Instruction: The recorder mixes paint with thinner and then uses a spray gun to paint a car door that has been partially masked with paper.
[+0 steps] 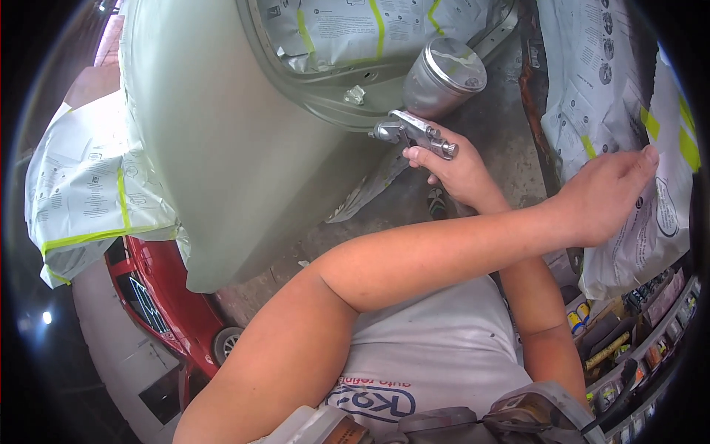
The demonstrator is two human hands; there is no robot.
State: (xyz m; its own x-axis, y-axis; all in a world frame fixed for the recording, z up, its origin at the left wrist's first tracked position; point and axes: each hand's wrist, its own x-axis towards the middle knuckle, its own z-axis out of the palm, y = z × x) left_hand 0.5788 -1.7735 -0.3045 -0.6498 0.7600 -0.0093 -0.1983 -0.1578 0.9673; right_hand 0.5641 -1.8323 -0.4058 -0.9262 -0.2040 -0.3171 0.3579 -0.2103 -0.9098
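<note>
My right hand (462, 166) is wrapped round the handle of a metal spray gun (414, 132). A large silver paint cup (436, 81) with a shiny lid sits on the gun, tilted. The gun's nozzle points left at a pale grey-green car body panel (214, 133), apart from it. My left arm crosses over my right forearm to the far right. There my left hand (610, 192) is closed at white printed masking paper (621, 259), which looks creased beside it; most of its fingers are hidden behind the hand. Yellow-green tape (688, 140) runs on this paper.
More masking paper (340, 33) covers the panel's opening, and another sheet (89, 177) hangs at its left end. A red car (166, 288) stands at lower left. Shelves (643, 355) with cans and small goods are at lower right. A mask-like thing (444, 422) shows at the bottom.
</note>
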